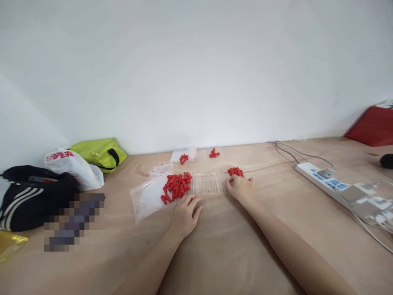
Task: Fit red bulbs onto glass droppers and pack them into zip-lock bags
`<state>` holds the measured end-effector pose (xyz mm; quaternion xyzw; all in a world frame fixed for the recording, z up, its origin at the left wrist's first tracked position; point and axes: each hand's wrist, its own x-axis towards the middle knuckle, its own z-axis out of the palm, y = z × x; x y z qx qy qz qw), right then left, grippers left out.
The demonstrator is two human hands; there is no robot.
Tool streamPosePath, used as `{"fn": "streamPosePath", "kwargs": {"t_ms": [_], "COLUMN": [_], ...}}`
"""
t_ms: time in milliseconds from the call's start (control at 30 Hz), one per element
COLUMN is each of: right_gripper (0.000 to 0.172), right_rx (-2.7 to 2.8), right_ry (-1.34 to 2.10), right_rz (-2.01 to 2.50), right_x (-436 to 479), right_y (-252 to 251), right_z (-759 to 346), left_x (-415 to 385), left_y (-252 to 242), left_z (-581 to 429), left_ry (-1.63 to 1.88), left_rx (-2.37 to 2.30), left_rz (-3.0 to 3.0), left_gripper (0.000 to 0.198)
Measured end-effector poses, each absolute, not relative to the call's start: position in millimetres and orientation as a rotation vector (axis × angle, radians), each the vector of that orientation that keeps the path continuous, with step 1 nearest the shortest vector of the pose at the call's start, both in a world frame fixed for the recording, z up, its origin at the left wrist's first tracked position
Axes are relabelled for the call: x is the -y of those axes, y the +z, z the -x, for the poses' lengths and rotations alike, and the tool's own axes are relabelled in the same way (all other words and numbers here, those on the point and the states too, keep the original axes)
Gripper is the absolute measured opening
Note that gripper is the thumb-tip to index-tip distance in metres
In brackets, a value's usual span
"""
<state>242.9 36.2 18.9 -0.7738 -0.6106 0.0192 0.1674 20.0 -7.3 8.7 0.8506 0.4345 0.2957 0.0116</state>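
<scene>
L hand (186,213) flat on table (227,246), open, holds nothing, just beside big pile of red caps (176,186). R hand (240,187) curled at small bunch (236,171); can't tell if gripping. Two back bags (183,156) look filled w/ a few caps; most caps loose, empty bags (147,196) unused. Prob. early stage.

My one camera rides on my head, above and behind the loose pile of small red plastic caps (176,186). It faces forward and down over the pale plywood tabletop (221,246) to the plain white wall (196,73) beyond that pile. It sits near: my left hand (186,213) and right hand (239,187) lie just beside the pile.
</scene>
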Motion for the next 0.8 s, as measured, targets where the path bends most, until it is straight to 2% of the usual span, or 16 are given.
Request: {"fn": "streamPosePath", "kwargs": {"t_ms": [233,467,600,700,800], "right_gripper": [0.033,0.033,0.027,0.025,0.027], "right_rx": [1.808,1.827,1.893,1.988,2.053], "right_ry": [0.12,0.05,-0.205,-0.393,-0.433], "right_rz": [2.345,2.314,2.066,1.751,1.509], "right_x": [-42,-40,-29,-15,0], "right_y": [24,24,22,16,5], "right_z": [-233,-230,-233,-236,-239], "left_x": [10,1,-15,-20,-18], "left_y": [11,20,35,41,38], "left_z": [-21,-17,-3,9,15], "left_ry": [0.894,1.031,1.058,0.916,0.782], "left_rx": [-1.433,-1.71,-2.01,-2.237,-2.306], "left_rz": [-2.688,-2.56,-2.365,-2.264,-2.235], "left_gripper": [0.013,0.01,0.012,0.013,0.017]}}
